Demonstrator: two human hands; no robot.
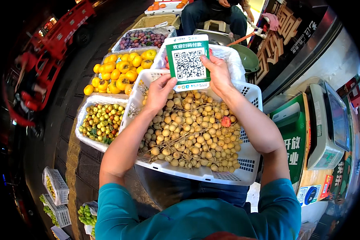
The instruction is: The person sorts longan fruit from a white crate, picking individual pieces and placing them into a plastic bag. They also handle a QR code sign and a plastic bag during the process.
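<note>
My right hand (217, 76) grips a green-and-white card (188, 60) with a square code on it, thumb on its front at the right edge. My left hand (161, 89) has its fingers pinched at the card's lower left corner. Both hands are above a white plastic crate (250, 168) heaped with tan longans (188, 140) on stems. A red tag-like object (226, 121) lies among the fruit on the right.
Crates of yellow persimmons (123, 68), purple plums (142, 40) and jujubes (100, 122) adjoin on the left, with bagged fruit (56, 186) below. A seated person (192, 16) is beyond. A scale (326, 128) stands right, a red three-wheeler (40, 76) left.
</note>
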